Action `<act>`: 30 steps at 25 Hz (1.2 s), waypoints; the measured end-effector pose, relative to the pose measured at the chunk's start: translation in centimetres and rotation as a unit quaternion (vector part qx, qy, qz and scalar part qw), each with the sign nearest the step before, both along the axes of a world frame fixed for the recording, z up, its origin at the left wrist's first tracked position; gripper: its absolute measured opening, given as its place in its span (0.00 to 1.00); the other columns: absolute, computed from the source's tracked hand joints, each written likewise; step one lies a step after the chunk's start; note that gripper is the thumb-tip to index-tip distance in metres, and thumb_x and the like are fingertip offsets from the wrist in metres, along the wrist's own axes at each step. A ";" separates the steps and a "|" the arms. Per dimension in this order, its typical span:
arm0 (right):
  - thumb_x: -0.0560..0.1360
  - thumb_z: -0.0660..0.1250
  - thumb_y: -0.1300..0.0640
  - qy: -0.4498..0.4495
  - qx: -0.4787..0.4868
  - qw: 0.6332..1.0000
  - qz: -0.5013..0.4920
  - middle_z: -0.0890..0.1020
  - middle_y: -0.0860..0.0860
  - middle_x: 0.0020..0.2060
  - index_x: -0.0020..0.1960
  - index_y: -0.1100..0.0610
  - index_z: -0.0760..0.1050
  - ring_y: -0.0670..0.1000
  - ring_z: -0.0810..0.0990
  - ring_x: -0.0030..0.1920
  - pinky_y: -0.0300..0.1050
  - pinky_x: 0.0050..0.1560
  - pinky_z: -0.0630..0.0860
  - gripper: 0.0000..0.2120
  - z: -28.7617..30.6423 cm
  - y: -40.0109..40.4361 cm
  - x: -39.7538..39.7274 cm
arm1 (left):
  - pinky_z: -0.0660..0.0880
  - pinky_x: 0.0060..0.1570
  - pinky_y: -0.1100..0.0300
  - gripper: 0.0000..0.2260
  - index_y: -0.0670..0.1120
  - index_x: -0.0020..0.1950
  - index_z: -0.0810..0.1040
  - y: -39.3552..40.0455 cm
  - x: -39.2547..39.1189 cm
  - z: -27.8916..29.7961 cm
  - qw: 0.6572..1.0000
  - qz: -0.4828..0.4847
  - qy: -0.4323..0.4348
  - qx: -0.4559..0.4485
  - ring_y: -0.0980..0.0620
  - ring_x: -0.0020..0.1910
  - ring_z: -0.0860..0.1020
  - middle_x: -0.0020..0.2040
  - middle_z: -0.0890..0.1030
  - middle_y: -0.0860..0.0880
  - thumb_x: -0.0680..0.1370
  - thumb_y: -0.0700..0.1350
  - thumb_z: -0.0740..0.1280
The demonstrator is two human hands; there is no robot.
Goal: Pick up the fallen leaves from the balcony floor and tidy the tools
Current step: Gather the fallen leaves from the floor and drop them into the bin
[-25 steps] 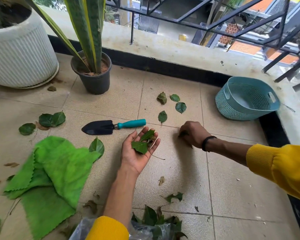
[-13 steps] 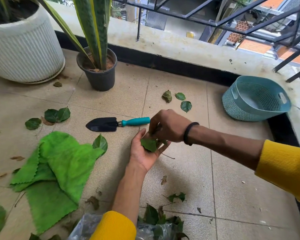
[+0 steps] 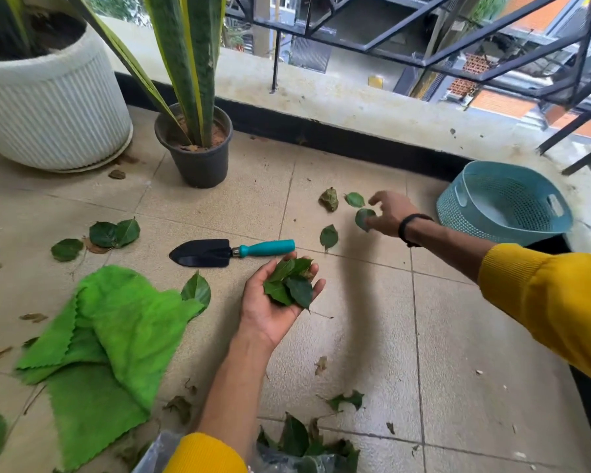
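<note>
My left hand (image 3: 273, 308) is held palm up over the tiled floor, cupped under a small pile of green leaves (image 3: 289, 285). My right hand (image 3: 391, 213) reaches out to the far right, fingers apart and slightly blurred, its thumb touching a green leaf (image 3: 362, 216) that lies on the floor. Beside it lie a crumpled brownish leaf (image 3: 329, 199), a small green leaf (image 3: 355, 199) and another green leaf (image 3: 328, 236). A trowel (image 3: 267, 248) with a black blade and teal handle lies just beyond my left hand.
A green cloth (image 3: 110, 336) lies crumpled at the left, with a leaf (image 3: 197, 290) at its edge and more leaves (image 3: 113, 233) beyond. A teal basket (image 3: 502, 203) stands at the right wall. A plastic bag of leaves (image 3: 304, 448) is near me. White pot (image 3: 48, 107) and dark pot (image 3: 195, 162) stand behind.
My right hand left my left palm after adding a leaf and moved out to the far right leaves. The pile in my left hand has grown.
</note>
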State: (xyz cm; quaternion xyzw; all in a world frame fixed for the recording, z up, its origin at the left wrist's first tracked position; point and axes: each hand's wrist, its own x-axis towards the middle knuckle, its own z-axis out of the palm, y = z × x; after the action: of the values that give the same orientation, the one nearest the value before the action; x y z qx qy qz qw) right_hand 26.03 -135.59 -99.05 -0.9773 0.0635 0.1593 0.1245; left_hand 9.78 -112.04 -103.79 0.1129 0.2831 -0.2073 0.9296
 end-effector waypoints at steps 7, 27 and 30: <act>0.78 0.63 0.39 0.048 -0.022 0.998 -0.033 0.72 0.63 0.68 0.77 0.51 0.59 0.65 0.76 0.60 0.56 0.51 0.75 0.32 -3.8 -0.4 3.4 | 0.74 0.64 0.38 0.15 0.41 0.60 0.80 2.3 -0.2 0.4 0.999 0.029 0.010 0.022 0.39 0.59 0.80 0.63 0.80 0.35 0.83 0.48 0.61; 0.73 0.70 0.66 -0.080 0.050 0.993 0.077 0.86 0.54 0.50 0.48 0.58 0.85 0.54 0.82 0.52 0.42 0.46 0.75 0.08 -2.3 4.0 0.8 | 0.76 0.62 0.39 0.15 0.42 0.62 0.79 2.7 -0.9 1.7 0.999 0.037 0.010 0.019 0.38 0.60 0.79 0.65 0.78 0.35 0.83 0.50 0.61; 0.74 0.70 0.64 -0.070 0.060 0.991 0.094 0.86 0.55 0.47 0.50 0.58 0.85 0.52 0.80 0.44 0.42 0.41 0.73 0.08 -2.3 4.8 -0.3 | 0.77 0.61 0.40 0.15 0.42 0.61 0.79 2.7 -1.1 1.6 0.999 0.044 0.018 0.016 0.39 0.59 0.79 0.61 0.80 0.35 0.83 0.49 0.60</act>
State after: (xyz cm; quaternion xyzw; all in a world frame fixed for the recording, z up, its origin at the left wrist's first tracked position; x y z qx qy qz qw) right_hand 25.71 -130.81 -101.36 -0.9785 -0.0472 0.1047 0.1715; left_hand 8.66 -109.36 -102.19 0.1115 0.3083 -0.1632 0.9305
